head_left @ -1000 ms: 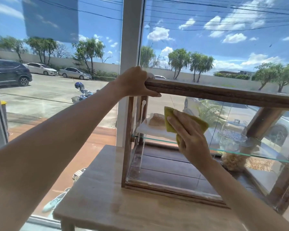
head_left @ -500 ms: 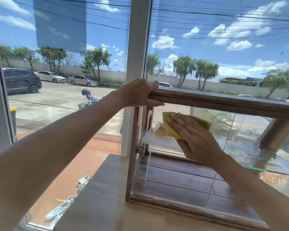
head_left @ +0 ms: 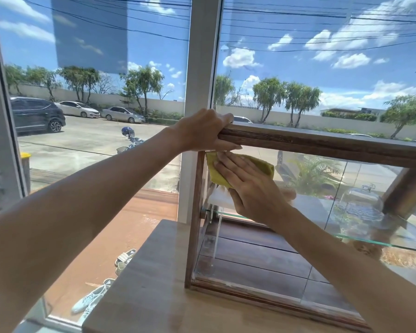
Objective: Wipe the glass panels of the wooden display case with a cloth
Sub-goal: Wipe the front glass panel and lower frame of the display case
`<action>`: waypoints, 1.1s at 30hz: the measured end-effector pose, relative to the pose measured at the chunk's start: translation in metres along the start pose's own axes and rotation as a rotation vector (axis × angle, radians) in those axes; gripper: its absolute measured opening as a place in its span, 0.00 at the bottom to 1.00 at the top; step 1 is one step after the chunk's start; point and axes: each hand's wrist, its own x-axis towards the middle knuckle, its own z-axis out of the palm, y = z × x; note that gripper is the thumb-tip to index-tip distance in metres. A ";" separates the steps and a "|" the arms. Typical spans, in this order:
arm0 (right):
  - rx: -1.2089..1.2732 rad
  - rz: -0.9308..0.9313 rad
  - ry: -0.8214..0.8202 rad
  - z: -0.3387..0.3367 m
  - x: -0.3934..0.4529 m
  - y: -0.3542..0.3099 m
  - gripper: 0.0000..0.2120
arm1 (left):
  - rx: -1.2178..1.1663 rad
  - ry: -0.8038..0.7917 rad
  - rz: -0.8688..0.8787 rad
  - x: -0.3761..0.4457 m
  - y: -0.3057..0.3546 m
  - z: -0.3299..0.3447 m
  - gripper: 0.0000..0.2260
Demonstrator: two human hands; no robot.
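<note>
The wooden display case (head_left: pixel 322 143) stands on a light wooden table, its front glass panel (head_left: pixel 262 255) facing me. My left hand (head_left: pixel 202 133) grips the top left corner of the case frame, fingers curled over the upper rail. A yellow cloth (head_left: pixel 262 165) lies flat against the glass in the upper left corner, just under the rail. My right hand (head_left: pixel 247 186) presses it there with straight fingers spread over it. The hand covers the middle of the cloth.
The table (head_left: pixel 142 292) extends left and toward me of the case. A glass shelf (head_left: pixel 380 243) inside the case carries a glass dome and food items. Large windows and a white pillar (head_left: pixel 197 92) stand right behind. Shoes lie on the floor outside.
My right hand has slid the cloth up and to the left across the glass, from mid-panel to the top left corner. My left hand has kept its hold on the frame.
</note>
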 end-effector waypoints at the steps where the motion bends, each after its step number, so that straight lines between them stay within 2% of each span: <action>1: 0.007 -0.002 0.001 0.001 0.002 -0.002 0.24 | 0.003 0.001 -0.001 0.000 0.000 0.000 0.28; 10: 0.056 -0.047 -0.051 0.027 -0.020 -0.016 0.24 | 0.022 0.000 -0.010 0.000 0.000 0.002 0.28; 15: 0.088 -0.074 -0.099 0.061 -0.058 -0.041 0.30 | 0.038 0.017 -0.021 0.000 -0.001 0.004 0.28; 21: 0.109 -0.122 -0.144 0.091 -0.097 -0.069 0.27 | 0.043 0.018 -0.033 -0.001 0.001 0.004 0.28; 27: 0.129 -0.269 -0.308 0.097 -0.124 -0.084 0.23 | 0.024 0.018 -0.051 -0.003 0.004 0.002 0.28; 29: 0.192 -0.233 -0.233 0.086 -0.118 -0.082 0.20 | 0.023 0.022 -0.052 -0.003 0.005 0.001 0.28; 33: 0.181 -0.161 0.048 0.044 -0.076 -0.059 0.23 | 0.011 0.032 -0.060 -0.003 0.003 0.003 0.27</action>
